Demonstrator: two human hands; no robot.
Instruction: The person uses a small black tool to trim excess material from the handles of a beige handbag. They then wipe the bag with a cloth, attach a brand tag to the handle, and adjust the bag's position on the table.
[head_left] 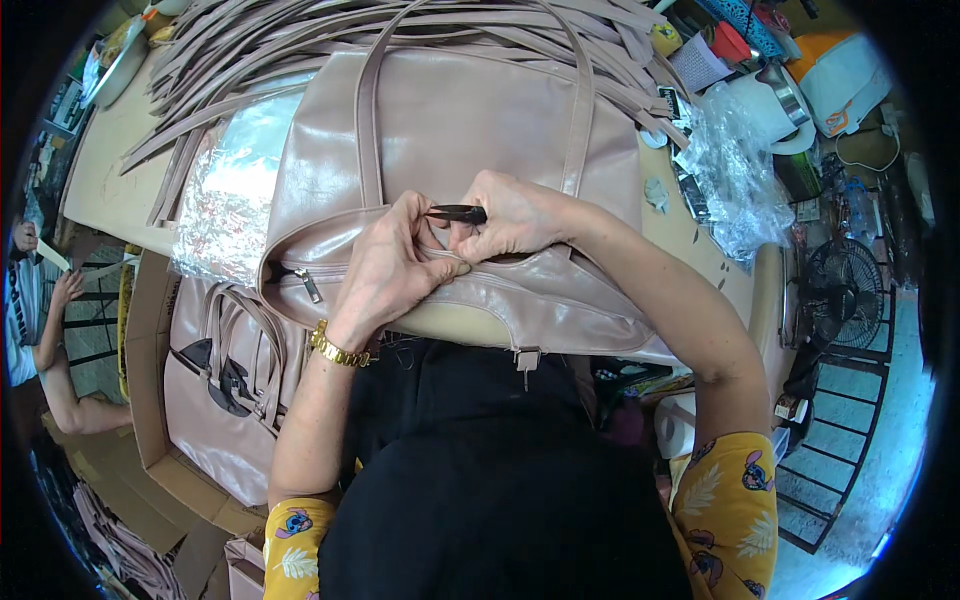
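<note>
Black garment [480, 480], left fingers [408, 212] pinching pink bag [470, 130], mouth lying crosswise; right fingers [470, 241] gripping snips [464, 213], pointing left

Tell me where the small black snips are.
In the head view, the small black snips sit near the upper centre, held in the right hand, tips pointing toward the left hand, over the pink bag.

The right fingers [480, 240] hide part of the black tool [460, 213].
</note>
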